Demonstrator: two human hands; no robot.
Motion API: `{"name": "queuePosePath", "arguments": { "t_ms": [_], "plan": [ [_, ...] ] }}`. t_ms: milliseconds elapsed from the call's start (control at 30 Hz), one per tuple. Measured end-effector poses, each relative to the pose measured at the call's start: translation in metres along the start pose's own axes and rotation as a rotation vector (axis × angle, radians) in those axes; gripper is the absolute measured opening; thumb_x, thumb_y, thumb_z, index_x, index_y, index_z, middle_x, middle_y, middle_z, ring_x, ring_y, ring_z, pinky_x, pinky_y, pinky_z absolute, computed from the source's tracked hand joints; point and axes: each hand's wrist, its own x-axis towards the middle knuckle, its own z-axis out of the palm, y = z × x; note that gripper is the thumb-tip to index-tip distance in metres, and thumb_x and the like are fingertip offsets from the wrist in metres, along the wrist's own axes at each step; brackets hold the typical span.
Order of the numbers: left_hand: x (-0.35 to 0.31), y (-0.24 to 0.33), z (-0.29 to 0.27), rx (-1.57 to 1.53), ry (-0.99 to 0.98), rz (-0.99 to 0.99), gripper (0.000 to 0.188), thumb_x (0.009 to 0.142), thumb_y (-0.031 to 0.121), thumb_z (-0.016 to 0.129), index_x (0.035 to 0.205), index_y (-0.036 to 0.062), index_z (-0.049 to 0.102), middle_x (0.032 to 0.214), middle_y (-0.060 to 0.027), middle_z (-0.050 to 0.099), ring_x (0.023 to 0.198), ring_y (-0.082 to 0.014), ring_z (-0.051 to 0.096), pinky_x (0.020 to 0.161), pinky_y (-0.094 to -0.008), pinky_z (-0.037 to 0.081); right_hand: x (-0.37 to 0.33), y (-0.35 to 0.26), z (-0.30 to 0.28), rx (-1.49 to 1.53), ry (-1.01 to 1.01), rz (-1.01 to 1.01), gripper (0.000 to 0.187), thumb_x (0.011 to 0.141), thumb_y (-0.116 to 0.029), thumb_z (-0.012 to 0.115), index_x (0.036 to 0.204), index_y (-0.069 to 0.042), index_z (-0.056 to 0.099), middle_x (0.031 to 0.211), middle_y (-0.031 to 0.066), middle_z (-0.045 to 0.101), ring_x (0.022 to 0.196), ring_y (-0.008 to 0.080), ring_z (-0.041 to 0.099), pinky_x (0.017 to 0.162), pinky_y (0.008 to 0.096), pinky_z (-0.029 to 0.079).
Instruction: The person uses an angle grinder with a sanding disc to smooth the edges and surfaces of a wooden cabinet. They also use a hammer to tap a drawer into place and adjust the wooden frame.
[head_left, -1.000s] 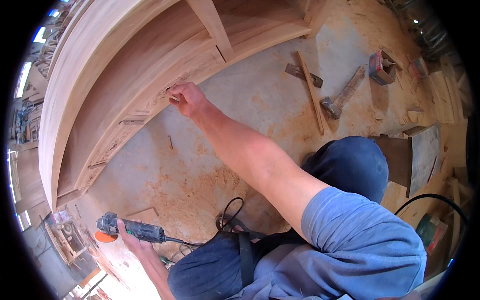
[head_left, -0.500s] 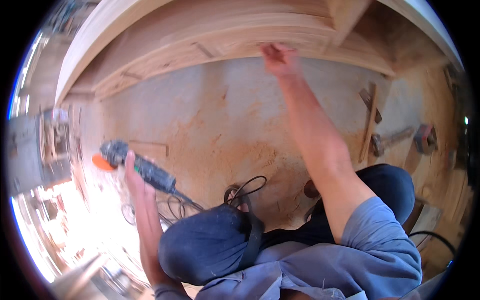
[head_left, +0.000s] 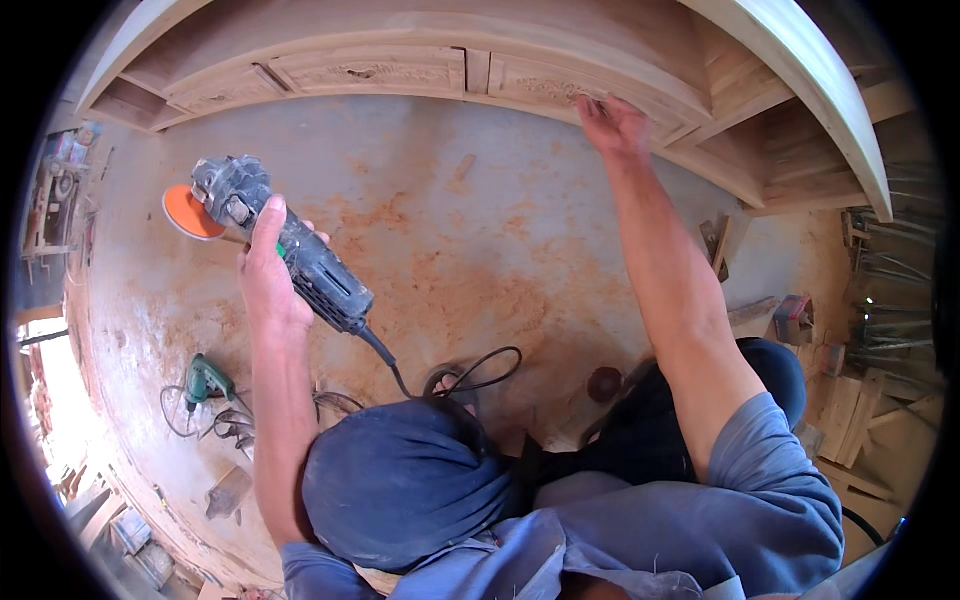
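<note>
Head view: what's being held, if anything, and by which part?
The left hand grips the grinder by its dark body; nothing shows in the right hand.

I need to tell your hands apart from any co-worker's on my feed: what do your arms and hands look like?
Left hand and right hand are bare, with no gloves or watch visible. The left sleeve and right sleeve are short, creased, blue-grey cloth.

I get blown-out glare at the near left, soft shadows on the floor, dimmer far right, fisheye bowing the wooden cabinet, black corners.
</note>
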Motion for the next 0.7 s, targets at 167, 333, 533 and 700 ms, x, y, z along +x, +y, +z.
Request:
{"name": "queuePosePath", "arguments": {
  "t_ms": [167,333,533,700],
  "plan": [
    [0.008,-0.018,-0.005,-0.039,0.027,-0.045,0.035,0.089,0.029,0.076,0.105,0.0011,0.062,0.084,-0.0104,0.064,0.068,-0.0222,0.066,0.063,-0.0367,0.058,0.014,-0.004,-0.001,-0.016,0.042,-0.017,0.034,0.09,0.005,0.055,0.122,-0.005,0.06,0.129,0.012,0.054,0.122,0.0313,0.049,0.109,0.0505,0.041],
    [0.009,-0.045,-0.014,-0.043,0.043,-0.09,0.033,0.09,0.027,0.076,0.105,0.0011,0.062,0.083,-0.0095,0.063,0.067,-0.0203,0.065,0.063,-0.0366,0.059,0.008,0.013,0.0,-0.123,0.105,-0.067,0.034,0.088,0.007,0.055,0.119,-0.005,0.062,0.125,0.013,0.059,0.124,0.0324,0.051,0.109,0.0502,0.044],
    [0.014,-0.058,-0.009,-0.064,0.031,-0.111,0.034,0.09,0.032,0.075,0.101,0.0039,0.061,0.081,-0.0093,0.064,0.068,-0.0217,0.066,0.061,-0.0358,0.056,0.027,0.0,-0.021,-0.118,0.089,-0.076,0.047,0.074,0.019,0.053,0.116,-0.003,0.06,0.126,0.0128,0.06,0.117,0.0316,0.058,0.104,0.048,0.049],
    [0.006,-0.052,-0.006,-0.028,0.005,-0.08,0.034,0.09,0.032,0.075,0.103,0.0039,0.061,0.081,-0.0091,0.064,0.068,-0.0222,0.066,0.061,-0.0357,0.056,-0.012,0.028,-0.024,-0.139,0.05,-0.129,0.056,0.068,0.022,0.05,0.118,-0.003,0.057,0.128,0.0117,0.059,0.116,0.028,0.059,0.098,0.041,0.054]
  ]
}}
